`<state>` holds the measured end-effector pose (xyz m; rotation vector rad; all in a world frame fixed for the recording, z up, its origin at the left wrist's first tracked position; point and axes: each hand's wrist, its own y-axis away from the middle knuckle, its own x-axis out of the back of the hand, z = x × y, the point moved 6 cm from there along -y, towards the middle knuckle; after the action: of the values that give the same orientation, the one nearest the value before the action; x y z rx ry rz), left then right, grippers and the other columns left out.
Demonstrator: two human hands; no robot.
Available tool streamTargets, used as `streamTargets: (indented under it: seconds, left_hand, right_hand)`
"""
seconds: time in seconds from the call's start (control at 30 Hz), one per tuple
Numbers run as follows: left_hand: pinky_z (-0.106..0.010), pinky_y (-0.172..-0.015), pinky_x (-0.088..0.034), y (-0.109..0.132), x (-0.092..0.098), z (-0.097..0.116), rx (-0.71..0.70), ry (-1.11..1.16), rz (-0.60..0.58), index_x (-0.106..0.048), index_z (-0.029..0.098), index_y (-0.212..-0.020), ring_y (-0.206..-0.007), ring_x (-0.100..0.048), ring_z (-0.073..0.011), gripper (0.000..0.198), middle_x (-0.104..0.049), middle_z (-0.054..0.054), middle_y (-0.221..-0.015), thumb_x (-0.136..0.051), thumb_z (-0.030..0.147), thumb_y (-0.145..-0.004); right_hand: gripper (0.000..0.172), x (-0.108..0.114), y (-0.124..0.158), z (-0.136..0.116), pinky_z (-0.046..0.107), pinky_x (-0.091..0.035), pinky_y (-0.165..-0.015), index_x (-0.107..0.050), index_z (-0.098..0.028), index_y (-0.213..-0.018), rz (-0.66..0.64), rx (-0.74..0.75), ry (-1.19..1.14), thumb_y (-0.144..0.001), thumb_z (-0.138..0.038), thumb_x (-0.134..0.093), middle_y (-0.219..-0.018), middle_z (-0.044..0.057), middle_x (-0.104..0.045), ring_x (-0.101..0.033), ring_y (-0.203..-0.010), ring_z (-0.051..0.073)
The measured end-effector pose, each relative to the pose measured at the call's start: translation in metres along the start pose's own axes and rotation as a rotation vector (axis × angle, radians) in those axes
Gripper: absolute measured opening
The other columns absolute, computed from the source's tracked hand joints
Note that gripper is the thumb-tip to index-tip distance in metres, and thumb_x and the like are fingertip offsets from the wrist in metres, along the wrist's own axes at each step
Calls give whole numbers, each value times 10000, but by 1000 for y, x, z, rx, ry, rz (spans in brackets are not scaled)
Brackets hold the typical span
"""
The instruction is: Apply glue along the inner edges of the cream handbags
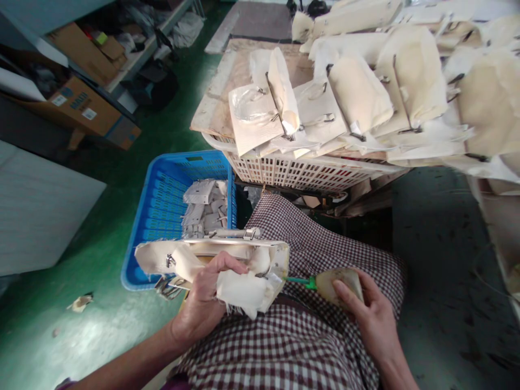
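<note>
In the head view my left hand is closed on a cream-coloured bag piece with frayed cloth edges and metal buckles, held over my lap. My right hand is wrapped round a squeeze bottle with a green cap and a thin green nozzle. The bottle lies nearly sideways, and its nozzle tip meets the right end of the bag piece. Whether anything flows from it I cannot tell. A checked apron covers my lap beneath both hands.
A blue basket with several pale pieces stands on the green floor at left. Ahead, a board on a white basket bears several cream bag pieces. Cardboard boxes stand at far left. A scrap lies on the floor.
</note>
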<state>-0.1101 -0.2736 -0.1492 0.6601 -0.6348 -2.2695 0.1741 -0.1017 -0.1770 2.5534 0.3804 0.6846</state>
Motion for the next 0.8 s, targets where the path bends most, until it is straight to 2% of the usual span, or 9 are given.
streamTargets:
  seconds: [0.13,0.27,0.43,0.67,0.8]
  left_hand:
    - [-215,-548,-512,0,0,1,1,1,-7,-725,147,-818,-665,-647,-169,229,-731,-88,-876,-710,375,-809]
    - [-215,-560,-512,0,-2,3,-4,-2,-15,-725,145,-811,-668,-645,-168,277,-730,-89,-869,-732,420,-784]
    - [-209,-567,-512,0,-3,4,-3,-15,-1,-724,154,-795,-671,-649,-160,261,-729,-76,-877,-745,413,-778]
    - [-216,-536,-493,2,-6,7,15,-22,24,-717,148,-768,-627,-630,-160,325,-719,-78,-818,-800,459,-720]
    - [-223,-541,-497,1,-3,4,20,-27,26,-717,152,-784,-618,-629,-158,346,-725,-83,-827,-768,492,-744]
  right_hand:
    - [600,0,6,-6,343,-572,-735,-676,-176,-1093,-18,33,-14,-675,-591,-796,-974,87,-753,-696,-876,292]
    - [553,-5,18,-14,323,-561,-727,-687,-183,-1086,-75,-18,-111,-701,-566,-791,-955,75,-750,-690,-864,282]
    - [531,-12,22,-18,297,-528,-628,-683,-187,-1062,-122,-71,-177,-718,-579,-779,-867,45,-728,-664,-761,249]
    - [669,-7,0,-2,395,-557,-775,-663,-173,-1096,5,13,1,-636,-641,-794,-977,95,-740,-675,-884,304]
    - [624,-7,-1,6,446,-532,-855,-658,-183,-1096,57,141,47,-669,-622,-778,-1045,106,-706,-650,-942,309]
